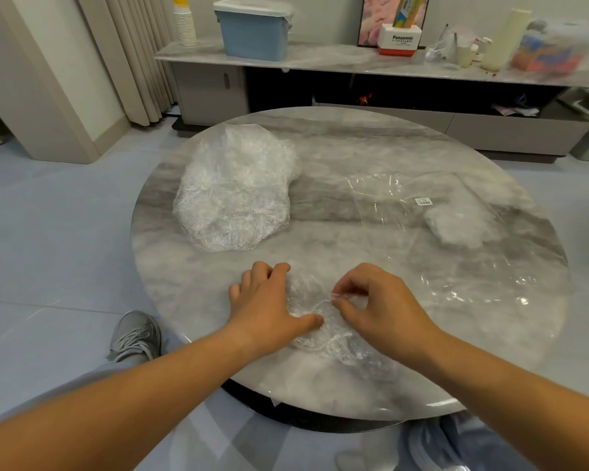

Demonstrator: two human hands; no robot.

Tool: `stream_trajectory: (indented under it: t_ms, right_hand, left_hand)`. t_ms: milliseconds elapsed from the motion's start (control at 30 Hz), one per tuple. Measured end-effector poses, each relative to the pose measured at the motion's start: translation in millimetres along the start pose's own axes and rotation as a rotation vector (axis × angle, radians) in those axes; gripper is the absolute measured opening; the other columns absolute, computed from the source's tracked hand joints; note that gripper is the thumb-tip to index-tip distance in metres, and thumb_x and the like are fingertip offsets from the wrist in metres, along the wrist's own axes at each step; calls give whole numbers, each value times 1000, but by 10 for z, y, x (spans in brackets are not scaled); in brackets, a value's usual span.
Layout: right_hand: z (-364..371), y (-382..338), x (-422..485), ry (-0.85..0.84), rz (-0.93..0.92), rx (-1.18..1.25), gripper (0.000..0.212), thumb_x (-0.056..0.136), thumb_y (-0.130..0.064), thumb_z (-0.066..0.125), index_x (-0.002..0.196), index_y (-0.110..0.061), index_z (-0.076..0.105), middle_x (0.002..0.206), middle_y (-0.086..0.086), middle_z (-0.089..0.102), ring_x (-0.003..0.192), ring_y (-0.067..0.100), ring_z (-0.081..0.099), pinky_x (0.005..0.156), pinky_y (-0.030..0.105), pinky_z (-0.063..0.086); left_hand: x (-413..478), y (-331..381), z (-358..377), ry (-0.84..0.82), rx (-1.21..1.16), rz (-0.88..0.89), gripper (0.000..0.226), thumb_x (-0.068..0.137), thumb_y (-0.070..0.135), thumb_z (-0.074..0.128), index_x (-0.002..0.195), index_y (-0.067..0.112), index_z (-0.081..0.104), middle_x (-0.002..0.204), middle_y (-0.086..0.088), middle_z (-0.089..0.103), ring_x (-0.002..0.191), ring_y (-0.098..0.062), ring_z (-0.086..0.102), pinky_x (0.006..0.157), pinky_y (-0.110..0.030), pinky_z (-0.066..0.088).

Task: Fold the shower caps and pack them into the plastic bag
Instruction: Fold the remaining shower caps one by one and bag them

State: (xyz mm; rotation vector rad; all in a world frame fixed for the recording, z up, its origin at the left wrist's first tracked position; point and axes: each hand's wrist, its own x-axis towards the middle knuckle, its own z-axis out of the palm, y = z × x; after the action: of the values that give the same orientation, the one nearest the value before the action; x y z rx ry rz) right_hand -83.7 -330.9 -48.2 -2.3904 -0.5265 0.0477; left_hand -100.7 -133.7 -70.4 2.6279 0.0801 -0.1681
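The grip of the right hand [381, 300] pinched the crumpled clear plastic shower cap [320, 339] at its rim, the bulk lying toward six o'clock (left hand [269, 300] pressing it).

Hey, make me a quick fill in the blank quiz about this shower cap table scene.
1. The heap of caps sits on the table's far ____ side.
2. The flat plastic bag has a small ____ label.
3. The right hand pinches the shower cap; the left hand presses it onto the ____.
Missing: left, white, table.
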Motion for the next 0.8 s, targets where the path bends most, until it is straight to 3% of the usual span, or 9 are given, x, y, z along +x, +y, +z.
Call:
stream_trajectory:
  t_ms: [133,333,433,533,633,800]
  right_hand:
    - [115,133,-246,-63,-154,-79,6,90,-27,69,95,-28,70,100,-18,62,97,3,58,86,23,49]
    - [231,289,-457,-75,-342,-225,20,92,-39,60,98,-26,74,111,-8,63,101,15,61,83,35,55]
    - [256,303,-510,-50,-426,-275,20,94,-36,58,96,-24,73,113,-2,63,99,19,61,79,37,54]
    - [292,338,-524,-14,-488,-329,20,95,-34,58,96,-21,72,112,3,63,97,23,62,76,40,54]
    - [290,386,-549,13,-519,-361,20,98,-32,59,100,-18,73,111,7,63,96,25,61,73,40,54]
    - [162,400,-702,-112,-598,-351,29,99,-32,56,122,-16,66,112,7,56,99,24,55,79,36,50]
  left_hand:
    - [-14,-1,-5,-15,-20,13,98,71,75,69,149,34,26,130,9,31,131,-15,30,101,-26,15]
    - [-64,-62,-180,-242,-25,95,108,54,81,74,145,38,33,132,16,34,130,-8,36,115,-31,25]
    - [-114,-8,-245,-313,-46,80,115,43,97,60,141,39,39,128,17,40,126,-8,41,114,-35,34]
    - [-113,51,-242,-280,-66,4,93,58,98,43,125,35,52,117,11,48,114,-12,50,103,-36,44]
    - [-89,59,-224,-236,64,-11,54,75,75,62,106,32,53,106,7,50,101,-17,54,92,-35,49]
    - [-67,40,-264,-296,170,-56,44,77,63,73,82,25,52,82,8,57,76,-11,55,67,-28,45]
